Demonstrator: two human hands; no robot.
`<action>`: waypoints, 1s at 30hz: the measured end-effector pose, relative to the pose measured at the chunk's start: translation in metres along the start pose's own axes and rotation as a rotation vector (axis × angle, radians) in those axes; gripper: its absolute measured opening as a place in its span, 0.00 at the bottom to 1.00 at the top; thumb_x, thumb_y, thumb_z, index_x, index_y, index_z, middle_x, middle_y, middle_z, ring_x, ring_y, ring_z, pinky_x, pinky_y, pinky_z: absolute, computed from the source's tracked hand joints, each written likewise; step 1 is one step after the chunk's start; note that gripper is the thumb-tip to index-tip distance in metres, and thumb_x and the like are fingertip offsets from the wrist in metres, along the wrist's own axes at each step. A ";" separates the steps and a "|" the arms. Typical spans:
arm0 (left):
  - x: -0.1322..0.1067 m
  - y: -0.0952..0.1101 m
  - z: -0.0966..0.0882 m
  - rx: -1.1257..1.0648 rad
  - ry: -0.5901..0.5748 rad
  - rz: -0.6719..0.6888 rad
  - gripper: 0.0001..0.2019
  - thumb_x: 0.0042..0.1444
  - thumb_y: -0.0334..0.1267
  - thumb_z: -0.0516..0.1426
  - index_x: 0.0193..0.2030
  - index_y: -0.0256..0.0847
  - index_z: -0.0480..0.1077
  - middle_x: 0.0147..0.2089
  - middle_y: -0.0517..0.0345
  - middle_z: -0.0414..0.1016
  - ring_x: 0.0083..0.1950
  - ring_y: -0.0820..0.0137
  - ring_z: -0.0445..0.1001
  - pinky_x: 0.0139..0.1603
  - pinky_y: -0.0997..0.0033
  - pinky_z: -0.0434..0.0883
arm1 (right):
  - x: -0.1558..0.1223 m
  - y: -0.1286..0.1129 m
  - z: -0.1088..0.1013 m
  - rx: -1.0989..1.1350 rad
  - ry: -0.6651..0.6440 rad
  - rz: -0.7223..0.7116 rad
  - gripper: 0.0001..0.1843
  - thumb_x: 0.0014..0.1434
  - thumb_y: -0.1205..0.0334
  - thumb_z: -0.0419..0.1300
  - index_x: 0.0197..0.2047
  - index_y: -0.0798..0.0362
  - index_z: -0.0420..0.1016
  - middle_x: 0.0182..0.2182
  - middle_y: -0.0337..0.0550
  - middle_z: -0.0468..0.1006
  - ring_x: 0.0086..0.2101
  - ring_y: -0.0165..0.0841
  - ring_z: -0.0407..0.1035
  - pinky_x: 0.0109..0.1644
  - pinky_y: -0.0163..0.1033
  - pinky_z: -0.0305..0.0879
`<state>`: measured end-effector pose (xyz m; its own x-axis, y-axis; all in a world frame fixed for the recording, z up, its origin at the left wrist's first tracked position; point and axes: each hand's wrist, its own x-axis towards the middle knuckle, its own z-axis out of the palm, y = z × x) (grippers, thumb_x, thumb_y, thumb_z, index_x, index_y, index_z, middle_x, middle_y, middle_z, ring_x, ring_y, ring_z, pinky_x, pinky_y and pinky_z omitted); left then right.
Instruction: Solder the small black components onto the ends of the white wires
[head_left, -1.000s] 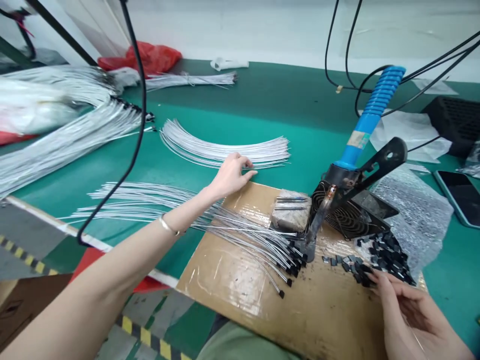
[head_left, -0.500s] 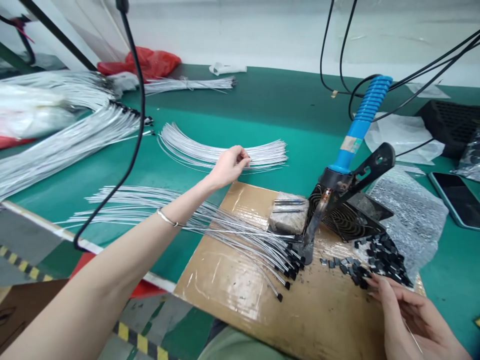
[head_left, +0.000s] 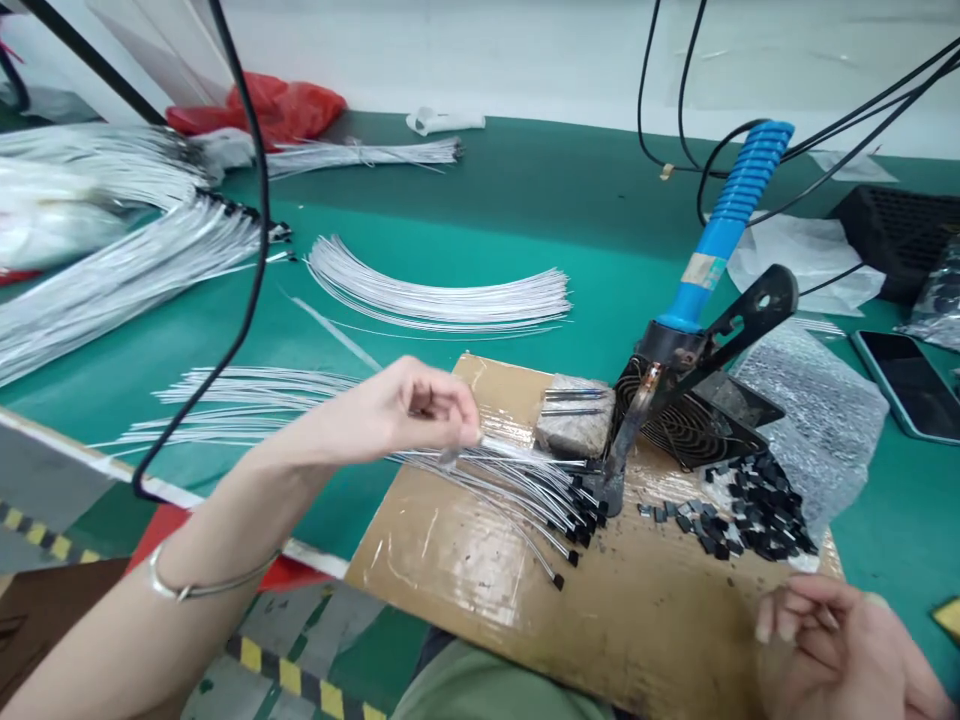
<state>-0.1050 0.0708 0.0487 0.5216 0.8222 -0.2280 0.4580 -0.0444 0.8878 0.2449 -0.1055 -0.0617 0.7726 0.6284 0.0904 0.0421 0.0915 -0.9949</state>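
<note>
My left hand (head_left: 416, 410) is closed in a pinch on a thin white wire (head_left: 336, 330), blurred by motion, which trails up and left behind the hand. Beneath it, finished-looking wires with black ends (head_left: 495, 475) lie fanned across a cardboard sheet (head_left: 480, 590). Farther back, a curved bundle of white wires (head_left: 442, 300) rests on the green mat. My right hand (head_left: 847, 640) hovers at the cardboard's right edge with curled fingers; whatever they hold is too small to make out. Just beyond it lies a pile of small black pieces (head_left: 765, 505).
A blue-handled soldering iron (head_left: 724, 230) stands tilted in a black holder, beside a worn block (head_left: 574, 415) bearing thin metal rods. A phone (head_left: 911, 385) and bubble wrap (head_left: 817, 410) lie at right. A black cable (head_left: 259, 200) hangs at left before more wire bundles (head_left: 150, 260).
My left hand has drawn back from the curved bundle, toward me, with one wire in its pinch. My right hand has moved off the black pieces, toward me and rightward.
</note>
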 end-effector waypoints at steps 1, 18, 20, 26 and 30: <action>-0.005 -0.001 0.009 -0.043 -0.059 -0.022 0.08 0.54 0.39 0.69 0.26 0.41 0.81 0.21 0.59 0.77 0.22 0.73 0.69 0.25 0.76 0.65 | -0.007 -0.004 0.006 0.026 -0.006 -0.003 0.19 0.59 0.45 0.74 0.31 0.53 0.82 0.24 0.39 0.78 0.21 0.30 0.69 0.21 0.34 0.67; -0.017 -0.016 0.068 -0.147 -0.144 -0.118 0.15 0.63 0.48 0.63 0.31 0.38 0.77 0.28 0.59 0.72 0.29 0.71 0.64 0.31 0.71 0.59 | -0.059 -0.039 0.076 -0.171 -0.710 0.204 0.16 0.69 0.54 0.67 0.30 0.50 0.78 0.21 0.32 0.69 0.21 0.26 0.59 0.26 0.35 0.53; -0.017 -0.016 0.068 -0.138 -0.158 -0.130 0.16 0.63 0.48 0.63 0.31 0.38 0.77 0.28 0.58 0.72 0.29 0.70 0.64 0.31 0.71 0.60 | -0.059 -0.038 0.075 -0.168 -0.725 0.181 0.15 0.70 0.54 0.66 0.30 0.49 0.77 0.22 0.32 0.69 0.22 0.26 0.60 0.27 0.35 0.54; -0.024 -0.007 0.080 0.026 -0.122 -0.135 0.15 0.68 0.49 0.59 0.37 0.40 0.79 0.29 0.58 0.76 0.29 0.69 0.67 0.29 0.71 0.59 | -0.056 -0.035 0.073 -0.163 -0.770 -0.001 0.14 0.74 0.60 0.62 0.33 0.49 0.75 0.28 0.34 0.72 0.27 0.26 0.65 0.30 0.33 0.57; -0.027 0.004 0.103 0.059 -0.133 -0.075 0.13 0.70 0.46 0.57 0.46 0.41 0.79 0.34 0.58 0.78 0.30 0.70 0.69 0.29 0.72 0.61 | -0.057 -0.030 0.073 -0.151 -0.811 -0.136 0.12 0.74 0.65 0.62 0.35 0.50 0.76 0.29 0.34 0.73 0.29 0.26 0.67 0.31 0.31 0.60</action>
<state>-0.0429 -0.0101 0.0169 0.5737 0.7419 -0.3470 0.5387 -0.0228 0.8422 0.1531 -0.0880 -0.0334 0.0615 0.9857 0.1570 0.2310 0.1389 -0.9630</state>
